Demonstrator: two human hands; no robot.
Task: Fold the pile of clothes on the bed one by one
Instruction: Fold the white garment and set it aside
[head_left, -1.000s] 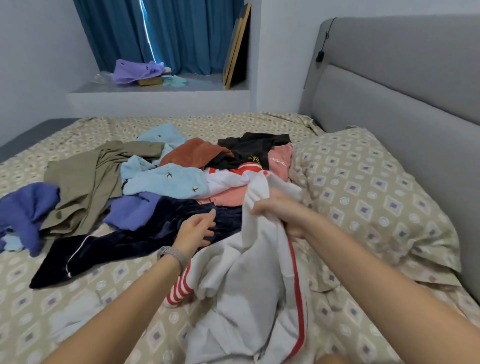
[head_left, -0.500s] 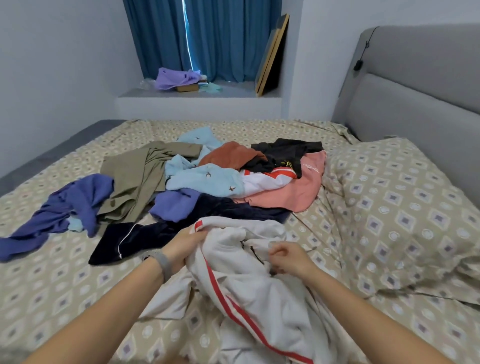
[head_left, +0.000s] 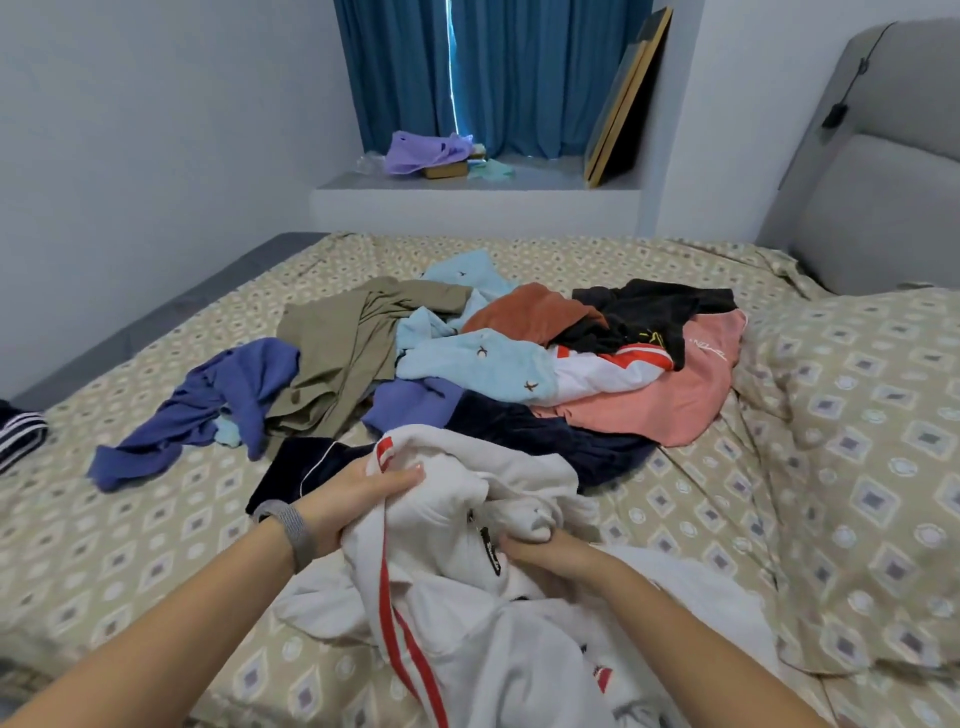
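Well, the bed fills most of the view, its patterned sheet rumpled, with a matching pillow off to the right against the grey headboard. Sprawled across the middle is the pile of clothes, loose and unsorted: an olive piece, light blue, rust, black, salmon pink, purple, and a dark navy garment lying nearest the person. Not one folded item shows anywhere on the sheet, so this looks like the very start of the job, with practically the whole heap left to go.

Closer in, the white jacket with red stripes has been drawn clear of the pile and lies bunched in front of the person, its far edge just touching the navy piece. It is crumpled, not yet spread flat, so I judge it the first garment in hand, still to be straightened out before any fold can be made.

Now the hands. The left hand, grey band on the wrist, grips a fistful of the white fabric near a red-striped edge. The right hand clutches another bunch of the same jacket beside the zip. Both are fastened on the cloth, near one another.
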